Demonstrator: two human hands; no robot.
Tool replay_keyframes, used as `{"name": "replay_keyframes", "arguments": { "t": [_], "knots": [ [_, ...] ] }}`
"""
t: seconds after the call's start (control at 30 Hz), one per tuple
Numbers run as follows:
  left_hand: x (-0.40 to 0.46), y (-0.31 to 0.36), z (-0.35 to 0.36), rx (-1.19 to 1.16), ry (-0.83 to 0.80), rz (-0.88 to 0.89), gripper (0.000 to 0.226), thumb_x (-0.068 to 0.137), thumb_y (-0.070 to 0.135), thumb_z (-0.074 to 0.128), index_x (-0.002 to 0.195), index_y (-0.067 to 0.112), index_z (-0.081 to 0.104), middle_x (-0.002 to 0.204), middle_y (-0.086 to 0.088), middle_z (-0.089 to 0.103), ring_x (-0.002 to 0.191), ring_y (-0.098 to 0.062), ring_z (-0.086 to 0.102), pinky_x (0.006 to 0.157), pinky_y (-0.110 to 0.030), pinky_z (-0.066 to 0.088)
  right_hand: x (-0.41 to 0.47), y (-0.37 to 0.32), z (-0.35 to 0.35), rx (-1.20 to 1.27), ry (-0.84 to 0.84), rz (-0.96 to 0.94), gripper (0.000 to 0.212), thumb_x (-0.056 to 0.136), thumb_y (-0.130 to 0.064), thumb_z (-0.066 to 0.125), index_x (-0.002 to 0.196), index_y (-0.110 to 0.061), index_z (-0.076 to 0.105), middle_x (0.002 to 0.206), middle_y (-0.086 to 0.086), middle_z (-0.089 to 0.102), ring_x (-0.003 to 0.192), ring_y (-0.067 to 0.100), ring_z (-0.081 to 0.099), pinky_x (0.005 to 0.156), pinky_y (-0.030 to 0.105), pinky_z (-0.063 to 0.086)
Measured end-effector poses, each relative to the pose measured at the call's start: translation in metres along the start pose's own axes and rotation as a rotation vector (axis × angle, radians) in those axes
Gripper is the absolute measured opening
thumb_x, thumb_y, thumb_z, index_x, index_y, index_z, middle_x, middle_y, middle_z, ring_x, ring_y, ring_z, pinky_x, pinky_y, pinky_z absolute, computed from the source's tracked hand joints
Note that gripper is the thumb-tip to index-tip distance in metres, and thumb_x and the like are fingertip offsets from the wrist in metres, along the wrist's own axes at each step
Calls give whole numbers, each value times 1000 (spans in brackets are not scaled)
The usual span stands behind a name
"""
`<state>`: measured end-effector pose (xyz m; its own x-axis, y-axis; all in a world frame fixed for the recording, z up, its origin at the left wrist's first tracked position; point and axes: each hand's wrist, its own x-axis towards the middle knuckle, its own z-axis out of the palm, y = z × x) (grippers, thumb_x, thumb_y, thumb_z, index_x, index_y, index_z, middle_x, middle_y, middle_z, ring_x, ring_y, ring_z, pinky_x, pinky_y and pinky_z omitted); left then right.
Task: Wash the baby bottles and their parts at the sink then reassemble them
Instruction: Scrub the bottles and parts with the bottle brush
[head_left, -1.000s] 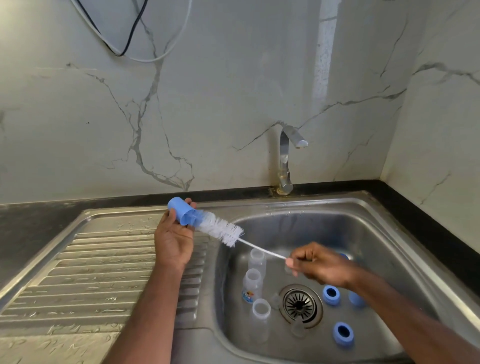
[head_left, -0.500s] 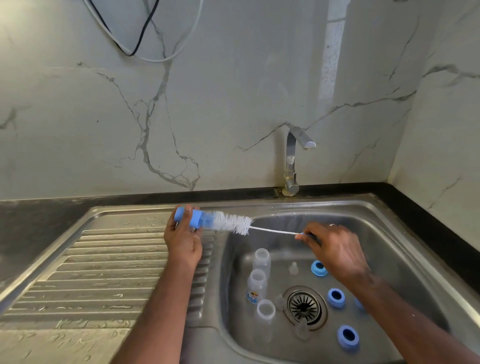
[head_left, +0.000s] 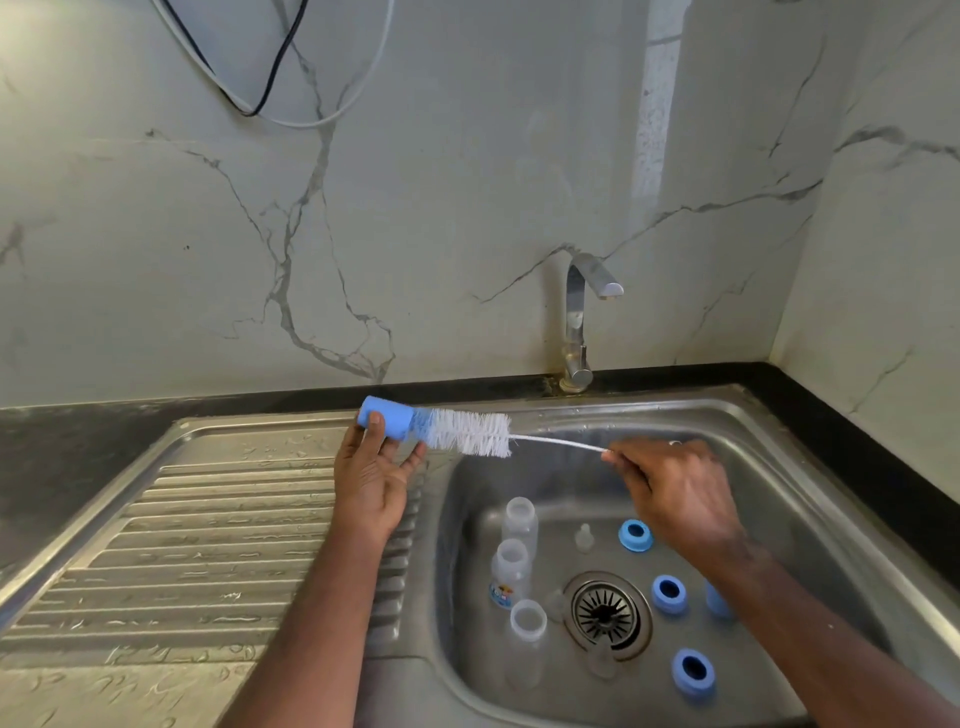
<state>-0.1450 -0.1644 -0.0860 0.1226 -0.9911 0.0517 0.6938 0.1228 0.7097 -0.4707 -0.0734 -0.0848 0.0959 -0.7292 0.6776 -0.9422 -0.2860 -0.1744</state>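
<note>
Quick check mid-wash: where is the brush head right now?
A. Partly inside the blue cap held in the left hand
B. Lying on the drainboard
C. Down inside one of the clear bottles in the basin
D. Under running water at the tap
A: the left hand holds the blue cap above the sink's edge, and the white bristles of the brush enter its open end, while the right hand pinches the wire handle.

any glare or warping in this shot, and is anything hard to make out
Head view: wide-angle bending curves the sink rim and counter edge; a bright vertical glare streak runs down the marble wall; the clear bottles blend into the steel basin; the bottle brush and blue cap stay sharp.
</note>
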Motion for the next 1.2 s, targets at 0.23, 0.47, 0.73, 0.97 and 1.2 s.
{"name": "replay_keyframes", "arguments": {
  "t": [0.23, 0.47, 0.73, 0.97, 1.2],
  "knots": [
    [2, 11, -7, -150, 66, 50, 85, 74, 39, 84, 143, 4, 47, 122, -12, 68, 113, -23, 69, 103, -45, 52, -6, 4, 4, 656, -596, 269, 39, 103, -34, 53, 73, -17, 69, 52, -8, 49, 51, 1, 45, 56, 20, 39],
    [-7, -4, 8, -24, 108, -54, 24, 105, 19, 50, 124, 7, 58, 125, -13, 65, 109, -23, 68, 88, -36, 60, -9, 8, 4, 580, -371, 355, 18, 94, -22, 70, 93, -40, 75, 72, -10, 71, 66, 0, 65, 62, 17, 51],
    [-42, -48, 56, -111, -122, -246, 32, 90, 14, 57, 120, 3, 61, 128, -20, 66, 119, -39, 64, 94, -51, 56, -2, -3, 15, 490, -287, 340, 14, 92, -21, 73, 99, -30, 81, 68, -24, 67, 66, 2, 64, 63, 26, 55],
    [-31, -42, 40, -113, -93, -224, 35, 92, 12, 64, 125, 2, 59, 125, -18, 69, 123, -35, 61, 91, -47, 58, -4, 5, 11, 503, -371, 373, 12, 93, -23, 72, 91, -31, 80, 67, -7, 69, 62, 5, 63, 65, 29, 57],
    [-34, -42, 55, -175, -46, -181, 41, 97, 12, 57, 136, 0, 52, 132, -19, 64, 117, -31, 67, 84, -42, 61, -1, 15, 0, 513, -392, 380, 23, 89, -18, 76, 90, -42, 75, 68, -16, 72, 65, -3, 66, 64, 14, 51]
  ]
}}
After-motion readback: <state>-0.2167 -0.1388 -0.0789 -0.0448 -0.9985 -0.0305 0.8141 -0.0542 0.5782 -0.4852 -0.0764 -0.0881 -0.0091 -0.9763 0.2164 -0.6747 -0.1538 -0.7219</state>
